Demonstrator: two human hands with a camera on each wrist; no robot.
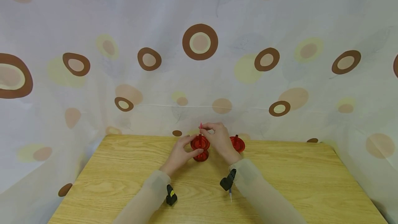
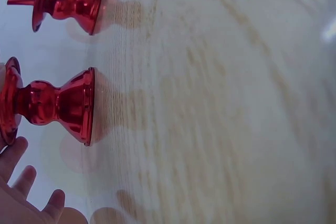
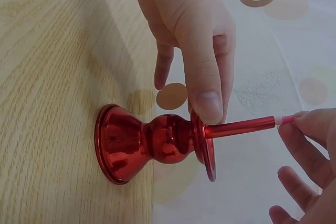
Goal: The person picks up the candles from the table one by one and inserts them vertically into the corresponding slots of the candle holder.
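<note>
A red metallic candlestick with a wide base, a round dish and a thin upright tube stands on the table. My left hand grips the dish between thumb and fingers. At the top of the tube, my right hand pinches a slim pink stick between thumb and forefinger. A pale band shows where the stick meets the tube. Behind my right hand stands a second red candlestick, its thin tube bare; the hand partly hides it in the head view.
The wood-grain table meets a white curtain printed with brown rings, which hangs along the back and sides. Black wrist cameras sit on both sleeves. A thin blue and white piece shows under the right one.
</note>
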